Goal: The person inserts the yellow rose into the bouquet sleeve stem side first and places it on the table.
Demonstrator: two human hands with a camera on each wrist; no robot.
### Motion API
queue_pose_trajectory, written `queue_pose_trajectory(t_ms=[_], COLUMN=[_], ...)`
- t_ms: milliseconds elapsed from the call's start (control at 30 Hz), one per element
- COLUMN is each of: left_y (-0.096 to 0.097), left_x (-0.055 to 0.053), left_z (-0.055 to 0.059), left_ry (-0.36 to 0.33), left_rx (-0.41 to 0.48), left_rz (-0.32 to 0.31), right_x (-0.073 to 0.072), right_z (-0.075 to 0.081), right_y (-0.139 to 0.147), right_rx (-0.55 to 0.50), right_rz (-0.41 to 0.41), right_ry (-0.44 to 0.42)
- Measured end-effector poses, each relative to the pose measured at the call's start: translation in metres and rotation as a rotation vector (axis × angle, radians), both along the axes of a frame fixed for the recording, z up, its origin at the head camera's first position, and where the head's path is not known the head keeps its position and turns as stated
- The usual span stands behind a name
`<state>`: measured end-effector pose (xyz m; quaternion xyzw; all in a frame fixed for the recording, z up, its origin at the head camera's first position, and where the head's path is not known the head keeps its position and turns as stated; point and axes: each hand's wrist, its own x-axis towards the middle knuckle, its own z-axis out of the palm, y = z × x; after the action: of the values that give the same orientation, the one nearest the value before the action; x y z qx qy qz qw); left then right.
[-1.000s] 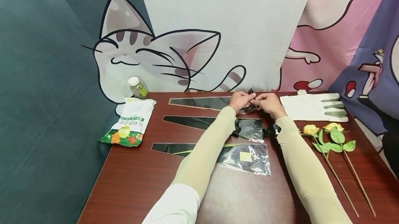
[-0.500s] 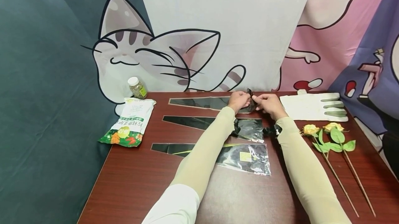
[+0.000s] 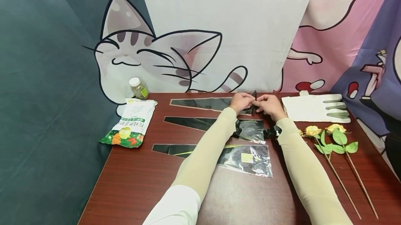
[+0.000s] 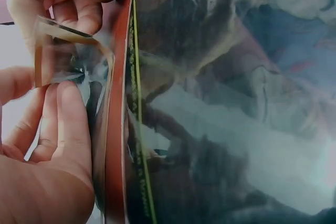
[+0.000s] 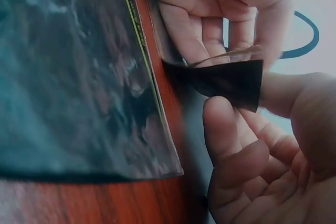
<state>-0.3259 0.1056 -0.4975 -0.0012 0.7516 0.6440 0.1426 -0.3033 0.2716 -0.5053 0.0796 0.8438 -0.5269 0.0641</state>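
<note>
Three tapered plastic flower sleeves lie in rows on the table, dark with clear edges. My left hand [image 3: 241, 102] and right hand [image 3: 270, 107] meet at the wide right end of the farthest sleeve [image 3: 200, 103]. In the left wrist view, the left fingers [image 4: 71, 124] pinch a clear, tan-edged corner of its film [image 4: 79, 56]. From the right wrist view, the right thumb and fingers [image 5: 219, 124] pinch the raised dark flap [image 5: 231, 82]. The middle sleeve [image 3: 191, 122] and the nearest sleeve [image 3: 232, 159], which has a yellow-green label, lie flat below the forearms.
Right of the hands lies a white glove [image 3: 304, 108] with grey-green fingertips. Yellow artificial roses [image 3: 335, 127] with long stems lie in front of it. At the left are a white-and-green printed pouch [image 3: 134, 120] and a white-capped jar [image 3: 138, 88]. A cartoon-print cloth hangs behind.
The fingertips parted slightly half a second ago and are now close together again at the sleeve's end. The raised flap has shifted a little between them. Other things stay put.
</note>
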Motion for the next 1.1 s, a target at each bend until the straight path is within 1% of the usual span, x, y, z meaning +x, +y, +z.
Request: queue_pose_trajectory(t_ms=[133, 267, 333, 533, 667, 733, 900, 1000, 1100], left_y=[-0.001, -0.004, -0.005, -0.007, -0.007, -0.008, -0.009, -0.008, -0.007], left_x=[-0.003, -0.006, -0.007, -0.009, -0.013, -0.011, -0.011, -0.015, -0.014], left_z=[-0.003, -0.007, -0.008, -0.012, -0.016, -0.015, -0.016, -0.019, -0.018], left_ry=[0.024, 0.048, 0.057, 0.058, 0.032, 0.034, 0.039, 0.022, 0.024], left_rx=[-0.009, -0.059, -0.065, -0.022, 0.009, 0.019, 0.026, 0.026, 0.035], left_rz=[-0.013, -0.017, -0.022, -0.044, -0.037, -0.031, -0.029, -0.037, -0.039], right_x=[0.001, 0.003, 0.002, 0.001, 0.000, -0.001, 0.004, 0.011, 0.019], right_z=[0.001, 0.002, 0.002, 0.004, 0.008, 0.009, 0.022, 0.031, 0.037], right_y=[0.002, 0.004, 0.004, 0.004, 0.003, 0.004, 0.003, 0.002, 0.004], right_rx=[0.016, 0.073, 0.097, 0.153, 0.209, 0.226, 0.255, 0.277, 0.283], right_rz=[-0.017, -0.031, -0.041, -0.079, -0.104, -0.115, -0.115, -0.117, -0.102], right_ry=[0.003, 0.012, 0.004, -0.011, 0.009, 0.030, 0.087, 0.096, 0.105])
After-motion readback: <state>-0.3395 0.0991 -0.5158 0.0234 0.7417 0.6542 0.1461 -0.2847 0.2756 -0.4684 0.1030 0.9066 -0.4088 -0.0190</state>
